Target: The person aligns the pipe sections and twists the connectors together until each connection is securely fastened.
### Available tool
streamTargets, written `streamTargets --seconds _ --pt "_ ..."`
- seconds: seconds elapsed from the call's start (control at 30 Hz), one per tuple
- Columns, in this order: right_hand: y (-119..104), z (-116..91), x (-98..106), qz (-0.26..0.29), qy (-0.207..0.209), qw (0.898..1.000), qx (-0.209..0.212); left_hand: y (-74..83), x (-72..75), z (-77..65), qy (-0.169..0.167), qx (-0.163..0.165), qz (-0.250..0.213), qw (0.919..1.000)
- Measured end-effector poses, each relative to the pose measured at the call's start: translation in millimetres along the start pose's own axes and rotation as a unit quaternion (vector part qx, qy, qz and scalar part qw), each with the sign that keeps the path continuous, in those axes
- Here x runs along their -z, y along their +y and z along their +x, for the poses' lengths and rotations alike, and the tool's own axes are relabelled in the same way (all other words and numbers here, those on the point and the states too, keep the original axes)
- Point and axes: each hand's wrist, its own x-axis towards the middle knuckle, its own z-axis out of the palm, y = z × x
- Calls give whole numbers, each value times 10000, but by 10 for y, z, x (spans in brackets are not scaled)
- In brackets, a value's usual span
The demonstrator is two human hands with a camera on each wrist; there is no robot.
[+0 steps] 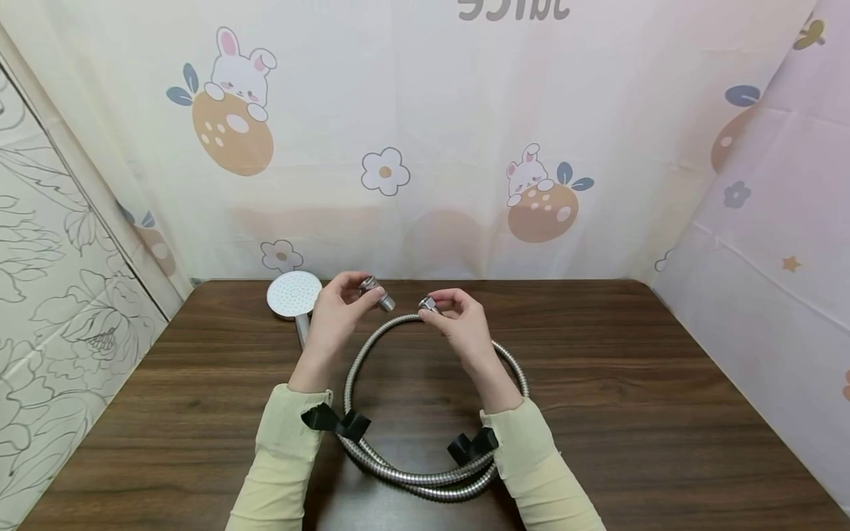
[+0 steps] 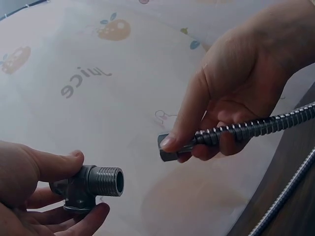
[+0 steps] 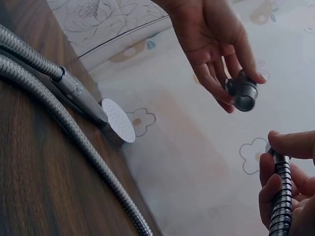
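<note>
Two grips: left hand (image 1: 337,311) pinches metal fitting (image 1: 379,294); right hand (image 1: 466,328) pinches hose nut (image 1: 428,303), just right of it
Hose (image 1: 425,480): coiled on table (image 1: 631,383), partly beneath sleeves (image 1: 285,442)
Shower head (image 1: 294,293): far left
Curtain (image 1: 451,110): far side

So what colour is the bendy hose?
The hose is silvery grey with ridged rings; clearest in the right wrist view.

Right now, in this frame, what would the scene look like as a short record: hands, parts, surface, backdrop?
Left hand: pinches a metal fitting with a threaded outlet
Right hand: holds the metal hose at its end nut
Fitting and nut: apart
Hose: looped, partly resting on the table
Shower head: on the table, joined to the hose
Table: dark wood grain
Backdrop: curtain printed with rabbits and flowers
</note>
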Motion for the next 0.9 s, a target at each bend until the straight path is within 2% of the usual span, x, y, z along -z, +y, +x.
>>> streamTargets --seconds 0.37,0.6,0.9 --pt "8 -17 -46 -35 -406 9979 501 11 -149 -16 91 11 61 9999" --pt "9 -13 -83 -366 -542 9967 479 -26 -198 -25 105 -72 -134 9998" --pt "39 -8 -109 -292 -579 9972 375 -58 -233 -34 220 -165 -355 9990"
